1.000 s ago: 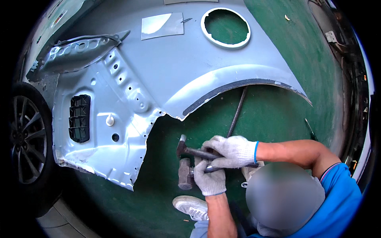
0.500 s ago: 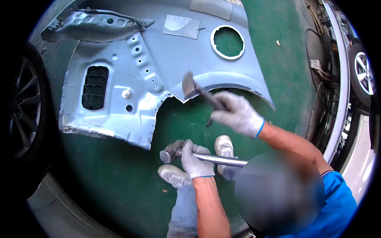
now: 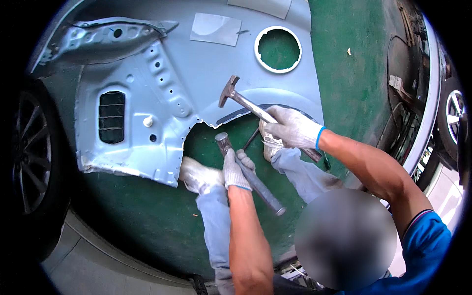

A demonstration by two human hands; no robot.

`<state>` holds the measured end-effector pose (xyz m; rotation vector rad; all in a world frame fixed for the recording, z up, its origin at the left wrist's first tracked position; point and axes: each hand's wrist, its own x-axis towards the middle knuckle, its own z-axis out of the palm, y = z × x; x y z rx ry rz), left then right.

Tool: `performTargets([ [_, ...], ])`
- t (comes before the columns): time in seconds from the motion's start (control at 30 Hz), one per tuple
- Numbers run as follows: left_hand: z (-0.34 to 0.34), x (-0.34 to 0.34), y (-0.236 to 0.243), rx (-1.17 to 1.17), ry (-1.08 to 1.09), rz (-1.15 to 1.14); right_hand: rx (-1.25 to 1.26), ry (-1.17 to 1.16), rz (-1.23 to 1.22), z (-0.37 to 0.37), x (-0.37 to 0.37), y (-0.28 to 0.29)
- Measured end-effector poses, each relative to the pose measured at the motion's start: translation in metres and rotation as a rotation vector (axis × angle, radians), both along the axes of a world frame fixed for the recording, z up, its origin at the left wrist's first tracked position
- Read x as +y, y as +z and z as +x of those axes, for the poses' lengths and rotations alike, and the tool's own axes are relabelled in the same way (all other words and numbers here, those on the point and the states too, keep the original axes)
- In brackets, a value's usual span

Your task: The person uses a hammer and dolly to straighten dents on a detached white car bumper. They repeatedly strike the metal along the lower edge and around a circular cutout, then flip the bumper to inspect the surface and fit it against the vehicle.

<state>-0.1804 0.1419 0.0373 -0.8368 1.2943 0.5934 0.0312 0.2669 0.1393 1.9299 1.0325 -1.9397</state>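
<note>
The right hand [image 3: 295,127] wraps its fingers round a T-headed hammer [image 3: 253,108], whose long axis runs ten to four o'clock, head toward ten; this hand is nearer the car body panel [image 3: 196,73]'s wheel arch. The left hand [image 3: 237,171] grips a steel-shafted hammer [image 3: 265,194], angled eleven to five.

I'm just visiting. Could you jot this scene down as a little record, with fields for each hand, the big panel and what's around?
Left hand: gloved, gripping a thick metal-shafted tool
Right hand: gloved, holding a hammer, head toward upper left
Panel: grey car body panel with a curved wheel arch, white ring and black slatted vent
Floor: green
Surroundings: dark spoked wheel at far left
</note>
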Motion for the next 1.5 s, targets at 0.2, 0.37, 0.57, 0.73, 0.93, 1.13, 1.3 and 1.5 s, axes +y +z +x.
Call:
performTargets([
  [0.2,0.023,0.018,-0.02,0.014,0.013,-0.054,-0.081,0.279,0.295,-0.017,-0.023,-0.053],
  [0.37,0.024,0.022,-0.029,-0.015,0.065,-0.086,-0.062,0.389,0.217,-0.038,-0.015,-0.05],
  [0.57,0.009,0.024,-0.03,-0.214,0.247,-0.126,-0.087,0.387,-0.038,-0.066,0.004,-0.025],
  [0.73,0.011,0.045,-0.018,-0.103,0.092,-0.152,-0.09,0.457,0.267,-0.06,0.011,-0.035],
  [0.93,0.0,0.037,-0.032,-0.164,0.076,-0.174,-0.154,0.528,0.307,-0.076,0.025,-0.033],
  [1.13,0.0,0.037,-0.029,-0.182,0.074,-0.181,-0.079,0.479,0.233,-0.082,0.048,-0.026],
  [1.3,-0.001,0.04,-0.028,-0.175,0.071,-0.192,-0.099,0.474,0.231,-0.073,0.043,-0.033],
  [1.5,-0.001,0.044,-0.027,-0.202,0.113,-0.193,-0.051,0.459,0.18,-0.072,0.056,-0.034],
])
